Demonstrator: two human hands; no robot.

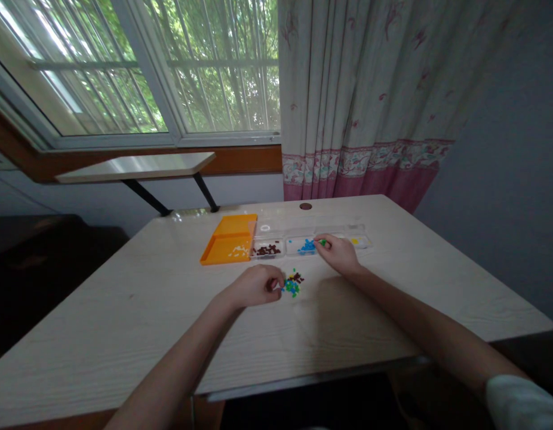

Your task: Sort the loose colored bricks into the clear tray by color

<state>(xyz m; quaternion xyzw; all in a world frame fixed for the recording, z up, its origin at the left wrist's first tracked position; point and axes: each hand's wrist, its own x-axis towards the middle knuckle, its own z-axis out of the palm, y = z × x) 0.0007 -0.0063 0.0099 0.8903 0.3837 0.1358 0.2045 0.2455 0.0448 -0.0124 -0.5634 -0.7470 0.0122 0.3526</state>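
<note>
A small mixed pile of blue, green, brown and yellow pieces (292, 286) lies on the table. My left hand (258, 285) is at its left edge, fingers curled in; what they hold, if anything, is too small to make out. My right hand (340, 253) reaches over a clear plastic compartment tray (285, 246), its thumb and fingers closed around a small green piece (322, 242). Beneath and left of that hand, blue pieces (307, 246) sit in one compartment. Brown pieces (267, 249) fill another at the left, and yellow pieces (355, 241) show at the right.
An orange tray (225, 258) with white pieces (239, 251) adjoins the clear tray's left end. The pale wooden table (169, 310) has a round brown cable hole (306, 206) at the back. A raised shelf (142, 166) stands at the back left, below the window; a curtain (348, 119) hangs behind.
</note>
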